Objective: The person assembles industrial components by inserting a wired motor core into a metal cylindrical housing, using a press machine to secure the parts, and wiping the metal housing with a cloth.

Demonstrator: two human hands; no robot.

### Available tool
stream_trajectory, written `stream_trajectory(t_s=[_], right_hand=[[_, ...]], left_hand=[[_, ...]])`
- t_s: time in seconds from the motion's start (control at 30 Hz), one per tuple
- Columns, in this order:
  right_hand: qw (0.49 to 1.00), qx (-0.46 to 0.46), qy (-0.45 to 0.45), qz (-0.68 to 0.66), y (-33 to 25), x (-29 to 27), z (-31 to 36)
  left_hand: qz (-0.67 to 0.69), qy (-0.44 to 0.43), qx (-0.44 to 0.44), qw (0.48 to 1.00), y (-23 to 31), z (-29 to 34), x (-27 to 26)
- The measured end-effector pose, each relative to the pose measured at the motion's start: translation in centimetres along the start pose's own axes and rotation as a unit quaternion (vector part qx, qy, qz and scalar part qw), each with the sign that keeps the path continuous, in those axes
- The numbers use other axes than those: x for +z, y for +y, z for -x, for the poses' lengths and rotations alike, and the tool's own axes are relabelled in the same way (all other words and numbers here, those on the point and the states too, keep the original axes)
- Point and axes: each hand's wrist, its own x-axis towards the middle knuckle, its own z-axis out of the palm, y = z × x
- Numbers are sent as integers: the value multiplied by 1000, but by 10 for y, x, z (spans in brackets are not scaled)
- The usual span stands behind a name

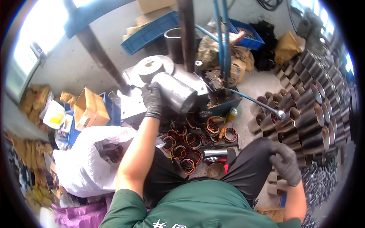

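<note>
My left hand (pixel 153 99), in a dark grey work glove, grips the left end of a smooth metal cylinder (pixel 175 92). The cylinder lies tilted, its other end toward the lower right, over the metal table of a press (pixel 131 108). Just behind it sits a round metal fixture (pixel 148 68) with a hole in its middle. Away from the cylinder, my right hand (pixel 287 164), gloved alike, hovers beside my right knee. Its fingers are loosely bent and apart, with nothing visible in them.
Several wire-wound stator coils (pixel 194 140) with coloured leads lie below the press. Metal tubes (pixel 304 117) stand stacked on the right, beside a heap of small metal parts (pixel 321 182). A white sack (pixel 85 163) and a cardboard box (pixel 90 110) are at left. Steel columns (pixel 186 34) rise behind.
</note>
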Motion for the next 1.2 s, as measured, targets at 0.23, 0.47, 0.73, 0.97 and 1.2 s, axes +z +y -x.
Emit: stream_trajectory(t_s=[0.23, 0.47, 0.73, 0.97, 1.2], right_hand=[[933, 9, -122, -338, -99, 205, -165], [662, 194, -91, -718, -136, 307, -260], [756, 105, -187, -618, -147, 268, -288], [959, -271, -8, -86, -137, 241, -369], [777, -458, -8, 432, -193, 231, -464]], left_hand=[[329, -80, -250, 907, 16, 23, -24], [450, -199, -373, 786, 5, 21, -16], [525, -176, -454, 698, 11, 11, -13], [690, -199, -299, 628, 30, -16, 5], [821, -246, -307, 413, 34, -58, 30]])
